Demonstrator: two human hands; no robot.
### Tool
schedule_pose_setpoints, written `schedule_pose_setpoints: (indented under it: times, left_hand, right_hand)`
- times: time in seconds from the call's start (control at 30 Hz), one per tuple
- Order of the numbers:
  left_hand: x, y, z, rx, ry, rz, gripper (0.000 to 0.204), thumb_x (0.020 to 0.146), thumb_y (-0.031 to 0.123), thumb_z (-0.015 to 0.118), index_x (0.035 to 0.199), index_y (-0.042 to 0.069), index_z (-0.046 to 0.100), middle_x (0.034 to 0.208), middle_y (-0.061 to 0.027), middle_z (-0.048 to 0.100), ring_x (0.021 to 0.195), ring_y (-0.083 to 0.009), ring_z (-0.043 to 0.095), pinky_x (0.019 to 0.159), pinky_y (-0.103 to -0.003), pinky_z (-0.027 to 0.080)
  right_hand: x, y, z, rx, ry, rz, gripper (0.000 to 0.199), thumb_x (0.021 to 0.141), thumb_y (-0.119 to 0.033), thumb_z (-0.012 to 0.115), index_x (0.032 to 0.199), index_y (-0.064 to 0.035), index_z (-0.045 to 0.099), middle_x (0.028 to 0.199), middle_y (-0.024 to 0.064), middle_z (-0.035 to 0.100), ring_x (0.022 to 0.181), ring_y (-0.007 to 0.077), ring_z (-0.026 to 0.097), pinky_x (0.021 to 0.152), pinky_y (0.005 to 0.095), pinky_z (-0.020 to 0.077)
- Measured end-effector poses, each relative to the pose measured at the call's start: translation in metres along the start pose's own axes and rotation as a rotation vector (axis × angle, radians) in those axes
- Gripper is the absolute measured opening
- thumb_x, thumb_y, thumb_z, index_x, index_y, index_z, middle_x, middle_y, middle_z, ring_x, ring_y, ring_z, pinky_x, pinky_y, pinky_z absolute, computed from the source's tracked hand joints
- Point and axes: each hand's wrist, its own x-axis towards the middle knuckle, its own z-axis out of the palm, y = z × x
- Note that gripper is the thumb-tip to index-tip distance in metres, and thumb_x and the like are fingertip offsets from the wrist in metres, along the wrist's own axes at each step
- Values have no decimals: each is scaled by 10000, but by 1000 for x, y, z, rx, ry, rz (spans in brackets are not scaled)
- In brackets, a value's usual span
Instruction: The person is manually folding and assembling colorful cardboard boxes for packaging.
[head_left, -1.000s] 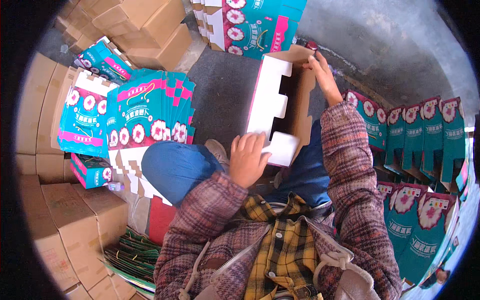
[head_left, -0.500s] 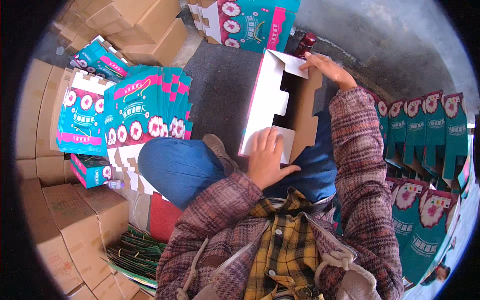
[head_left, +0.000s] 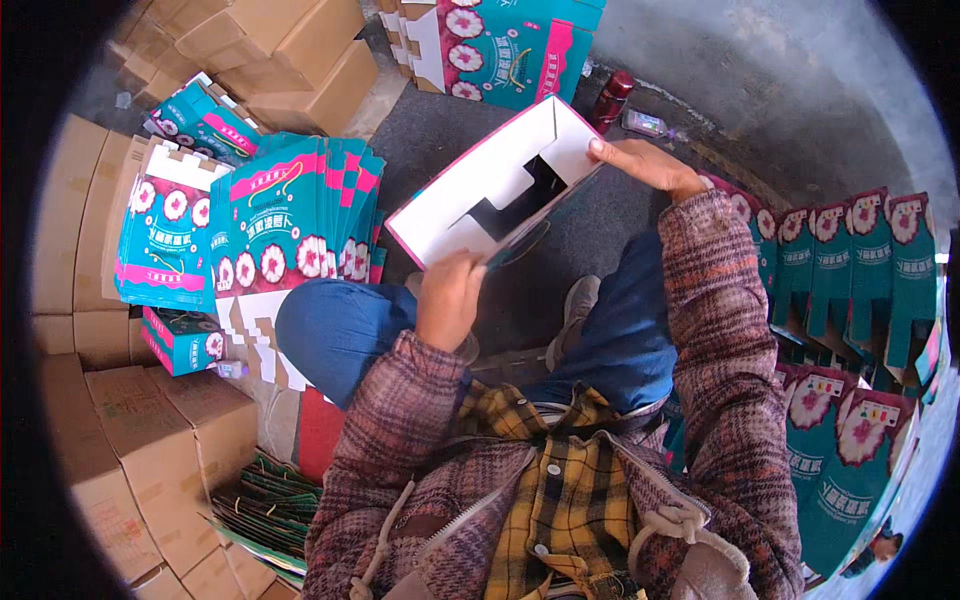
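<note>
White-lined, pink-edged cardboard carton [head_left: 450, 205] hangs tilted over the dark grey floor [head_left: 440, 140], right hand [head_left: 650, 165] clamped on its right corner, left hand [head_left: 448, 300] touching its near edge, grip unclear; a careless swing could knock the dark-red cylindrical bottle [head_left: 613, 98] near the floor's far right edge.

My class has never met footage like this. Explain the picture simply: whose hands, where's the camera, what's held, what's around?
No machine here: these are a person's bare hands. A wide fisheye camera on that person's head looks down, so straight edges bend near the rim. The left hand grips the near edge of a white-lined carton; the right hand holds its right end. On the left are flattened teal cartons and brown boxes; on the right, standing teal cartons. A dark red bottle is beyond.
</note>
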Motion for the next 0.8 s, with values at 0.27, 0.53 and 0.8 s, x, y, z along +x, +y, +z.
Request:
schedule_pose_setpoints:
  times: [0.27, 0.53, 0.8]
  left_hand:
    - [17, 2, 17, -167, 162, -358, 456, 900, 98, 522, 1320, -36, 406, 1139, -274, 561, 1043, -409, 537, 890, -446, 415]
    - [23, -3, 29, 380, 227, -72, 513, 862, 189, 600, 1290, -43, 439, 1338, -225, 439, 1282, -378, 367, 1057, -483, 283]
    - [19, -10, 36, 443, -16, -15, 520, 851, 291, 623, 1226, -46, 495, 1286, -224, 495, 1227, -356, 432, 1048, -485, 290]
  right_hand:
    - [15, -14, 27, -232, 286, -136, 733, 844, -654, 474, 1145, 7, 576, 1099, 247, 593, 1024, 407, 572, 907, 459, 445]
    - [17, -27, 63, -711, 309, -610, 906, 647, -397, 781, 1391, -91, 364, 1436, 158, 359, 1322, 346, 345, 1069, 459, 314]
    - [26, -18, 78, -776, 131, -473, 712, 685, -296, 752, 1308, -89, 476, 1348, 122, 484, 1266, 286, 438, 1027, 411, 381]
